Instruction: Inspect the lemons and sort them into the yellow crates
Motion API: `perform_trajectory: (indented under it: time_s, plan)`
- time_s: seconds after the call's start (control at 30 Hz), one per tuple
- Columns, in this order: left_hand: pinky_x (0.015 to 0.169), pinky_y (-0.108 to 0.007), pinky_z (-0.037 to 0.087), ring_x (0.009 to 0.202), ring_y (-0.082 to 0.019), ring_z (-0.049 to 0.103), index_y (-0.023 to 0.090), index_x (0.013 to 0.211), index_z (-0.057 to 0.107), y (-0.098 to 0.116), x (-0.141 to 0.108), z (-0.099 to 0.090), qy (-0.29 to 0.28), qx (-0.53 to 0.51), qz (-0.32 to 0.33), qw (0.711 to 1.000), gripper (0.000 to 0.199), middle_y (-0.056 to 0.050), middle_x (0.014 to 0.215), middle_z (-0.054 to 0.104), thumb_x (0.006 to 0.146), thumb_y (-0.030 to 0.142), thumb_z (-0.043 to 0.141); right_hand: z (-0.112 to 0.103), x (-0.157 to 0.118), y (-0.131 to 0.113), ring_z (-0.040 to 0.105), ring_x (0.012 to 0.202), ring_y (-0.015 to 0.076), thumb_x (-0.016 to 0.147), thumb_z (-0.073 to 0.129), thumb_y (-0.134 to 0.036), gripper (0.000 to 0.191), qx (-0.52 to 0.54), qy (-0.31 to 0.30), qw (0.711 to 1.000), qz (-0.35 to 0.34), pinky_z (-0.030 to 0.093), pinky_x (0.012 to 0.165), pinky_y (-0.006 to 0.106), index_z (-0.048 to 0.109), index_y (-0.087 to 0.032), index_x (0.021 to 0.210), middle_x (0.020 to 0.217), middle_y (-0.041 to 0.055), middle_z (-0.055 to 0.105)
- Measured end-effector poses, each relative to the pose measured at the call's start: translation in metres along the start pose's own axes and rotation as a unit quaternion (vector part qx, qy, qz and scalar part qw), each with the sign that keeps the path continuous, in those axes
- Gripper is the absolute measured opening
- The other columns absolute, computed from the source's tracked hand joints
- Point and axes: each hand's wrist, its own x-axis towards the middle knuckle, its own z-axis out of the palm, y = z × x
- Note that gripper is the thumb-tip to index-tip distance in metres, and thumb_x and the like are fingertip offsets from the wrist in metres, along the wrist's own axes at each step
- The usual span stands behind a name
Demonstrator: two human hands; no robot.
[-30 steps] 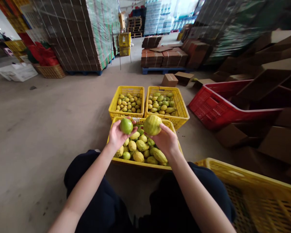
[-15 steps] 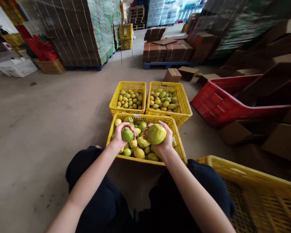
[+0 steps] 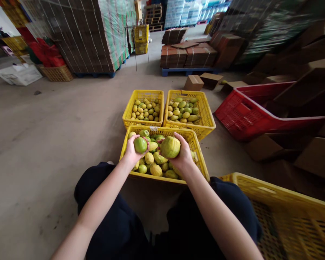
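In the head view, my left hand [image 3: 130, 151] is wrapped round a small, round green papaya [image 3: 140, 145], whose smooth side faces me. My right hand [image 3: 185, 154] grips a larger yellow-green papaya [image 3: 170, 147] with a ribbed, uneven skin. Both fruits are held apart from each other, above the front yellow crate [image 3: 202, 159]. Inside that crate lie several green and yellow papayas [image 3: 155, 170], partly hidden by my hands. The fingertips of both hands show only in part behind the fruit.
Behind the front crate stand a left yellow crate [image 3: 127, 115] and a right yellow crate [image 3: 208, 115], both holding smaller fruit. Another yellow crate [image 3: 273, 195] is by my right knee. A red crate [image 3: 241, 115] with cardboard sits at the right. Flattened cartons [image 3: 188, 56] lie on a blue pallet.
Both papayas have been turned in my hands: the green one's stem end no longer faces me, and the larger one has rotated. My hands have shifted slightly left.
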Motion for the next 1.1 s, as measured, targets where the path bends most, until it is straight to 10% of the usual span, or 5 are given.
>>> perform_trajectory:
  time_s: [0.4, 0.57, 1.1]
  plan:
    - [0.043, -0.021, 0.04, 0.05, -0.012, 0.055, 0.02, 0.078, 0.057, 0.0, 0.008, -0.006, 0.01, -0.009, -0.019, 1.0, 0.018, -0.003, 0.07, 0.063, 0.082, 0.037, 0.058, -0.007, 0.007, -0.001, 0.067, 0.059, 0.0198, 0.08, 0.064, -0.036, 0.013, 0.03, 0.047, 0.998, -0.016, 0.058, 0.054, 0.034, 0.059, -0.024, 0.082, 0.067, 0.0009, 0.07]
    - [0.059, -0.024, 0.054, 0.068, -0.016, 0.066, 0.019, 0.089, 0.063, -0.003, 0.009, -0.003, -0.002, -0.04, -0.028, 0.999, 0.013, -0.006, 0.079, 0.069, 0.089, 0.028, 0.054, -0.006, 0.01, 0.0, 0.063, 0.054, 0.017, 0.085, 0.06, -0.036, 0.014, 0.053, 0.088, 0.995, -0.017, 0.059, 0.056, 0.034, 0.059, -0.024, 0.077, 0.06, -0.0015, 0.067]
    - [0.052, -0.021, 0.05, 0.054, -0.011, 0.06, 0.018, 0.074, 0.06, -0.001, 0.0, 0.003, -0.054, 0.043, 0.008, 0.998, 0.011, -0.002, 0.068, 0.061, 0.076, 0.028, 0.063, -0.004, 0.003, -0.001, 0.069, 0.059, 0.0236, 0.082, 0.06, -0.034, 0.015, 0.024, 0.034, 0.999, 0.003, 0.061, 0.058, 0.04, 0.063, -0.02, 0.081, 0.062, 0.0047, 0.07]
